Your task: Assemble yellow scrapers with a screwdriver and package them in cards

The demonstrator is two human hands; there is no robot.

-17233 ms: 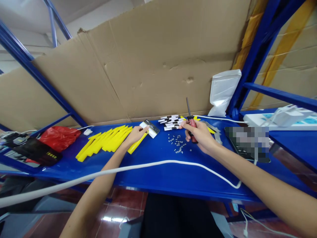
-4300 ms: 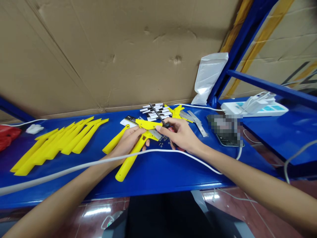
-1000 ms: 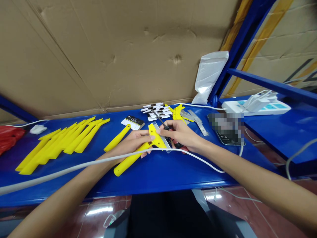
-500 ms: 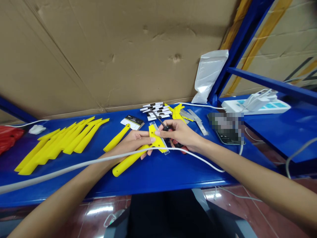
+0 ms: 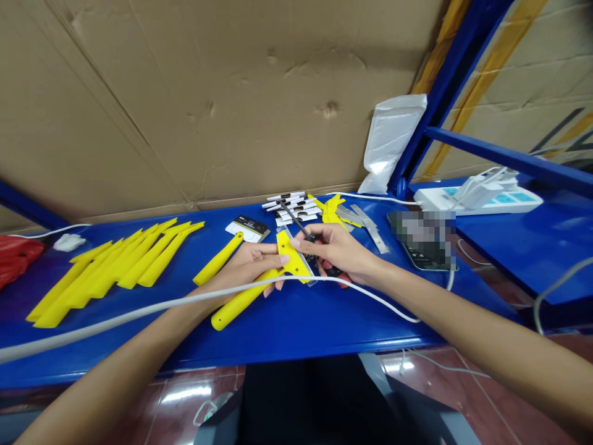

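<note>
My left hand (image 5: 252, 264) is closed round a yellow scraper (image 5: 241, 304) where its handle meets the wide head. Along the head's right edge runs a clear strip with a blade. My right hand (image 5: 340, 248) grips a screwdriver (image 5: 291, 216) with a black and red handle, its shaft pointing up and left. The right thumb and fingertips touch the scraper head near the blade edge. Small dark bits, too small to name, show beneath the right hand. Another yellow handle (image 5: 220, 256) lies left of my left hand, by a black and white packaging card (image 5: 249, 228).
Several yellow handles (image 5: 134, 256) lie in a row at the left. Behind my hands are white packaged pieces (image 5: 291, 205), yellow heads (image 5: 331, 211) and metal blades (image 5: 370, 230). A phone (image 5: 428, 256) and power strip (image 5: 486, 198) are at right. A white cable (image 5: 185, 299) crosses in front.
Both hands stay almost in place. The right thumb has shifted slightly at the scraper head, and the head has turned or moved a little to the left.
</note>
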